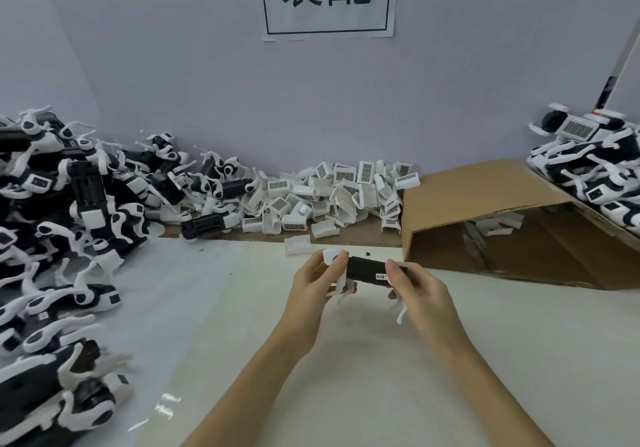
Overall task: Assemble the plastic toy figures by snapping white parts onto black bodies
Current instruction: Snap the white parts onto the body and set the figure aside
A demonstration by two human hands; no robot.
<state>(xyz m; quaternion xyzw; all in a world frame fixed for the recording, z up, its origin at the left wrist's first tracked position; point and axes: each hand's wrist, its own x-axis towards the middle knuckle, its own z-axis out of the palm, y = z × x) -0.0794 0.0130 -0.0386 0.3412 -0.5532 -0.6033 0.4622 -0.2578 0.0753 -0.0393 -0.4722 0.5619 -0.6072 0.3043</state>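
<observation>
While both hands work above the white table [363,360], the head view shows 1 black body [366,268] held between them. Left hand [317,282] grips its left end, fingers curled over a white part [331,256]. Right hand [417,289] grips the right end, fingers curled round it; thin white legs [401,313] hang below. Loose white parts pile [332,197] sits behind, figure heap [59,224] left, cardboard box [502,218] right.
</observation>
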